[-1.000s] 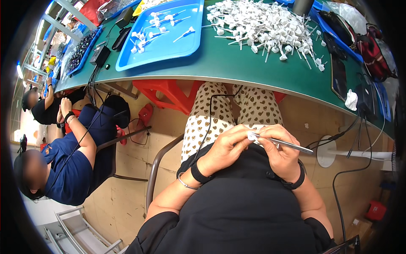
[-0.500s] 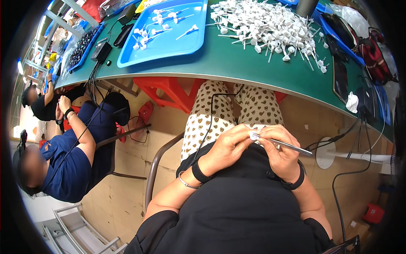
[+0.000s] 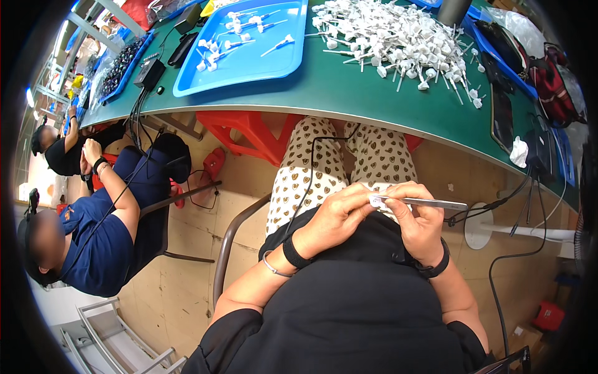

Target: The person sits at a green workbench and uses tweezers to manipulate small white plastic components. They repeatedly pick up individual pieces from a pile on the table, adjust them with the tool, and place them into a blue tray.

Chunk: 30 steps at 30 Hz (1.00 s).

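Over my lap, my left hand [image 3: 339,215] is closed in a pinch around a small white plastic piece [image 3: 376,201]. My fingers hide most of that piece. My right hand [image 3: 416,218] grips a slim, flat silver metal tool [image 3: 439,204], its wide end pointing right. The tool's other end is at the white piece, between my two hands; whether it touches cannot be made out. On the table beyond lies a large heap of white plastic pieces with thin stems [image 3: 398,37]. Several similar pieces [image 3: 240,25] lie in a blue tray [image 3: 261,68] to its left.
The green table's front edge [image 3: 374,118] runs across beyond my knees. A phone [image 3: 501,115], a crumpled white tissue [image 3: 519,151] and a dark box with cables [image 3: 539,149] are at the right. A red stool [image 3: 249,137] stands under the table. A seated co-worker [image 3: 93,243] is at left.
The silver tool has swung from slanting downward to nearly level, its wide end rising. My right hand has turned with it. My left hand keeps its pinch almost in place.
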{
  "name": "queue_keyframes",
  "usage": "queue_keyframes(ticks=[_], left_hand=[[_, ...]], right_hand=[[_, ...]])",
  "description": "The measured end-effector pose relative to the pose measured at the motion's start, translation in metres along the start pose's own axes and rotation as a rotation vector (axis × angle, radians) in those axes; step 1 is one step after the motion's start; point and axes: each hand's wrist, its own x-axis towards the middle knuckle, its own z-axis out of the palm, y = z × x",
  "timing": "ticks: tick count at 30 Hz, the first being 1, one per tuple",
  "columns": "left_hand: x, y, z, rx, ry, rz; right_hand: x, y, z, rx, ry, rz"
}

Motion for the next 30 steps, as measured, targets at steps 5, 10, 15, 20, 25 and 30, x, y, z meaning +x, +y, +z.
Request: queue_keyframes(ticks=[5,10,15,20,25,30], left_hand=[[-0.002,-0.004,-0.001,0.011,-0.016,-0.035],[-0.004,-0.003,-0.003,0.002,-0.037,-0.094],[-0.003,-0.004,-0.003,0.008,-0.034,-0.074],[-0.003,-0.003,-0.004,0.016,-0.049,-0.074],[-0.002,-0.001,-0.006,0.054,-0.075,-0.068],[-0.004,-0.005,-0.006,0.133,-0.081,-0.046]], right_hand=[[0.000,-0.001,0.000,-0.047,-0.007,-0.002],[-0.002,-0.001,0.001,-0.041,0.004,0.025],[-0.002,0.000,0.001,-0.031,0.009,0.015],[-0.002,-0.001,0.002,-0.055,0.011,0.022],[0.005,-0.002,0.001,-0.139,-0.034,-0.051],[0.009,-0.007,0.000,-0.219,-0.077,-0.022]])
